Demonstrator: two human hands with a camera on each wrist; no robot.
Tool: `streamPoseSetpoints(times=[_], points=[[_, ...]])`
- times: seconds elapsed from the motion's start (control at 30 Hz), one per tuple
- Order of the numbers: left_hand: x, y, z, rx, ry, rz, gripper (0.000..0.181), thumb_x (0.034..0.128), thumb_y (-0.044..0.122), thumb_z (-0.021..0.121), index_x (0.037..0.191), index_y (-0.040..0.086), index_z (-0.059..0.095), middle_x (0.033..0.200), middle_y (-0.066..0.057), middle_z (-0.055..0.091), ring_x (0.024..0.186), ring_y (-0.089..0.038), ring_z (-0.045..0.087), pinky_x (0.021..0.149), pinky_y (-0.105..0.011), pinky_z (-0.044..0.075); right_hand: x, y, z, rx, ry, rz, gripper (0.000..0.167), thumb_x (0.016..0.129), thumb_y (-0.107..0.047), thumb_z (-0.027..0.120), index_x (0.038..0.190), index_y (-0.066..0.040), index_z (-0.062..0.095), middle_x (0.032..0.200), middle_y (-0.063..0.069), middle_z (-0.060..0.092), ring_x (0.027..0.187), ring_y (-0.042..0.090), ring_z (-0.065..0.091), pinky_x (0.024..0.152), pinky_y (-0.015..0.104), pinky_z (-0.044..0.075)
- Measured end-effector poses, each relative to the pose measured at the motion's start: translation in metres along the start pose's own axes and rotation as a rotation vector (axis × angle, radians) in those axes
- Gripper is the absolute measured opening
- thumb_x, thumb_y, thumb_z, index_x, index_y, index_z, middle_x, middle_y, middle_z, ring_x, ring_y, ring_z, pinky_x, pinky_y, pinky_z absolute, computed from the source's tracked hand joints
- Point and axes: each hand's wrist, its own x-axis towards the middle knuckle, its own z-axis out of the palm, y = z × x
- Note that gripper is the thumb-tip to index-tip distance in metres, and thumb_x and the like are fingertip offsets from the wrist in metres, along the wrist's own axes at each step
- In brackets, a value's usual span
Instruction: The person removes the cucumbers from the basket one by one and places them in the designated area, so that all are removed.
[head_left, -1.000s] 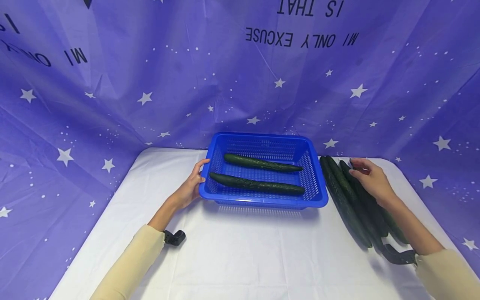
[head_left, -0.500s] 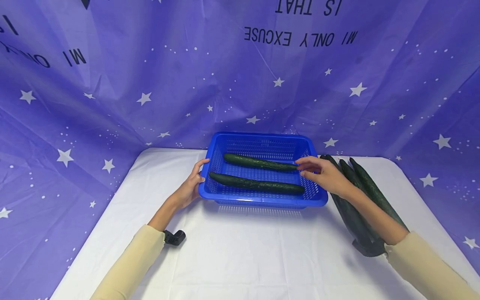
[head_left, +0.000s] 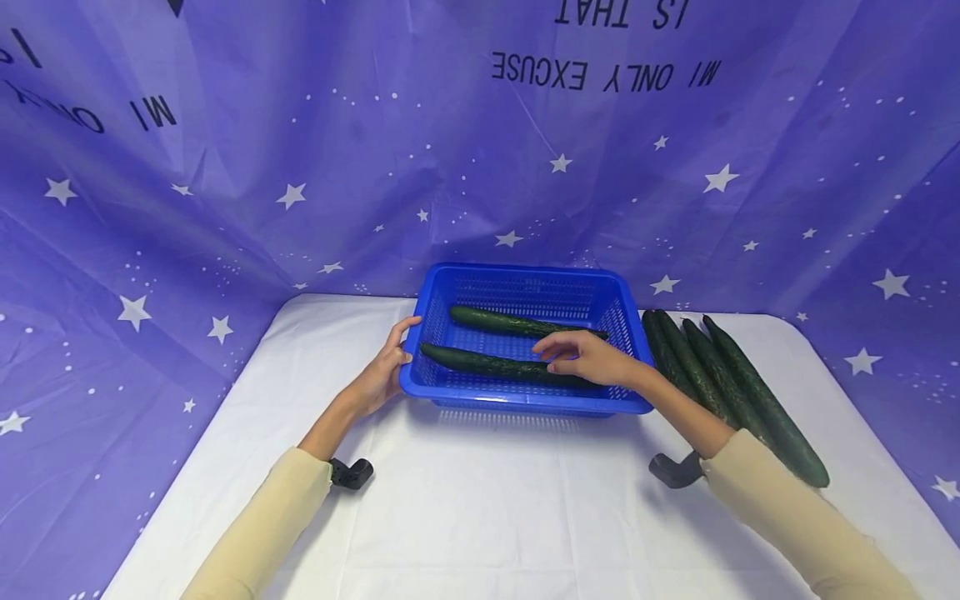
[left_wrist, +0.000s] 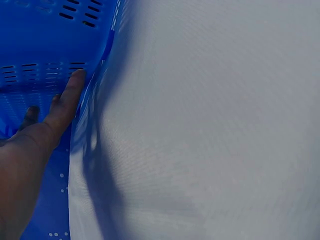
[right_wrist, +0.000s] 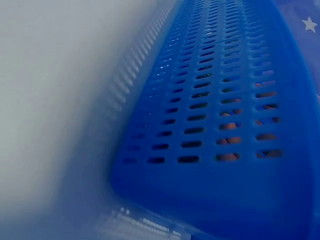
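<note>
A blue plastic basket stands on the white-covered table with two cucumbers lying crosswise in it. At its left end my left hand holds the rim; in the left wrist view its fingers lie against the slotted wall. My right hand reaches over the basket's right side. Its thumb and fingers, apart and loosely bent, hover over the near cucumber and hide part of it. The far cucumber lies behind that hand. Through the slots in the right wrist view, bits of the right fingers show.
To the right of the basket several cucumbers lie side by side, partly behind my right forearm. A purple star-printed cloth hangs close behind the basket. White tablecloth stretches in front.
My right hand has moved left from the cucumbers on the table, past the far cucumber's right end, to above the near one. My left hand and the basket have stayed put.
</note>
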Motion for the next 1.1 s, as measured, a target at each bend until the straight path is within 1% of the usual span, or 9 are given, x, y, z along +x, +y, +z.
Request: streamPoseSetpoints(times=[0.13,0.2,0.33,0.47,0.63,0.73,0.83,1.0,1.1], points=[[0.000,0.001,0.000,0.006,-0.003,-0.006,0.070,0.0880,0.013,0.033,0.154,0.026,0.013,0.154,-0.027,0.017,0.122,-0.051,0.047,0.086,-0.044,0.055,0.010,0.006,0.003,-0.036,-0.013,-0.020,0.032,0.095,-0.001,0.061,0.127,0.001,0.062,0.125,0.022,0.062,0.116,0.033,0.059,0.093,0.040,0.052],[0.000,0.001,-0.001,0.003,-0.004,-0.004,0.070,0.0880,0.013,0.033,0.154,0.025,0.012,0.153,-0.028,0.017,0.122,-0.053,0.047,0.085,-0.044,0.055,0.014,0.008,0.004,-0.037,-0.018,-0.007,0.032,0.095,0.000,0.060,0.127,0.001,0.062,0.125,0.024,0.061,0.115,0.033,0.060,0.091,0.039,0.053],[0.000,0.002,-0.002,0.003,-0.002,-0.002,0.071,0.0880,0.012,0.032,0.155,0.024,0.010,0.152,-0.029,0.017,0.121,-0.054,0.046,0.084,-0.043,0.056,0.024,0.008,0.004,0.005,-0.035,0.069,0.035,0.095,0.002,0.060,0.129,0.004,0.061,0.129,0.027,0.058,0.118,0.035,0.057,0.093,0.039,0.052],[0.000,0.001,-0.002,0.000,-0.002,-0.002,0.071,0.0881,0.012,0.032,0.155,0.023,0.011,0.152,-0.028,0.018,0.122,-0.055,0.045,0.084,-0.044,0.056,0.032,0.007,0.006,-0.007,-0.074,0.129,0.035,0.095,0.001,0.060,0.131,0.005,0.060,0.130,0.024,0.058,0.120,0.034,0.056,0.094,0.040,0.051],[0.000,0.000,-0.001,-0.007,-0.005,0.000,0.071,0.0880,0.012,0.032,0.155,0.024,0.012,0.152,-0.028,0.018,0.123,-0.054,0.044,0.085,-0.045,0.055,0.039,0.004,0.008,-0.038,-0.120,0.161,0.034,0.095,-0.001,0.061,0.129,-0.001,0.064,0.127,0.015,0.062,0.120,0.031,0.056,0.095,0.039,0.051],[0.000,0.000,0.000,-0.007,-0.004,-0.001,0.070,0.0880,0.012,0.032,0.154,0.024,0.012,0.152,-0.028,0.018,0.122,-0.054,0.046,0.085,-0.045,0.055,0.044,0.005,0.010,-0.057,-0.141,0.156,0.034,0.095,-0.001,0.061,0.128,-0.002,0.065,0.128,0.014,0.062,0.121,0.031,0.056,0.097,0.039,0.050],[0.000,0.000,-0.001,-0.006,-0.005,0.001,0.070,0.0879,0.012,0.033,0.154,0.024,0.012,0.152,-0.028,0.018,0.121,-0.052,0.048,0.084,-0.045,0.056,0.050,0.008,0.011,-0.069,-0.165,0.168,0.035,0.094,-0.002,0.062,0.130,-0.004,0.064,0.131,0.013,0.061,0.123,0.031,0.054,0.100,0.040,0.048],[0.001,-0.001,-0.002,-0.002,-0.014,0.003,0.070,0.0880,0.013,0.033,0.154,0.025,0.013,0.153,-0.028,0.017,0.119,-0.049,0.051,0.085,-0.044,0.056,0.055,0.009,0.013,-0.093,-0.205,0.216,0.040,0.095,-0.008,0.064,0.136,-0.009,0.062,0.137,0.012,0.056,0.128,0.031,0.050,0.104,0.044,0.044],[0.001,-0.001,-0.002,-0.005,-0.012,-0.003,0.071,0.0882,0.013,0.033,0.155,0.025,0.012,0.153,-0.029,0.017,0.119,-0.050,0.051,0.085,-0.044,0.056,0.055,0.008,0.014,-0.099,-0.229,0.244,0.043,0.096,-0.012,0.064,0.139,-0.011,0.060,0.141,0.012,0.053,0.131,0.032,0.047,0.105,0.047,0.042]])
